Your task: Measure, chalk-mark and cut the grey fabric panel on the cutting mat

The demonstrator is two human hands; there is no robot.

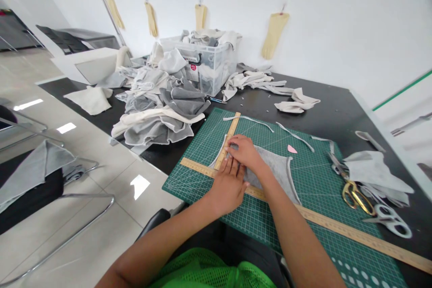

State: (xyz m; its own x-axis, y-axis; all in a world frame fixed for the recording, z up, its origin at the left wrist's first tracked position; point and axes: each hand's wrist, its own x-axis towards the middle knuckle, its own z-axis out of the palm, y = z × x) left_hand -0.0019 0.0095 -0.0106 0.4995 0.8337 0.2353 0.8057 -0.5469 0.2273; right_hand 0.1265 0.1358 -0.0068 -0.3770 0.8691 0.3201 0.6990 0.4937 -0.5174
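Observation:
A grey piece of cloth [275, 162] lies on the green cutting mat [202, 144]. Across its left side runs a short wooden ruler [232, 128], and a long wooden ruler [324, 217] crosses its lower edge. My left hand [227, 189] lies flat, fingers stretched, over the cloth and the spot where the rulers meet. Just above it my right hand [245, 152] is closed in a pinch at the short ruler's edge. Whatever its fingertips hold is hidden. To the right of the cloth is a pink piece of tailor's chalk [292, 149].
Gold-handled scissors [357, 197], white-handled scissors [393, 221] and a grey cloth stack [378, 171] lie at right. A large cloth pile [158, 112] and a full clear bin [216, 69] stand at back left. Thin cloth strips [295, 136] cross the mat.

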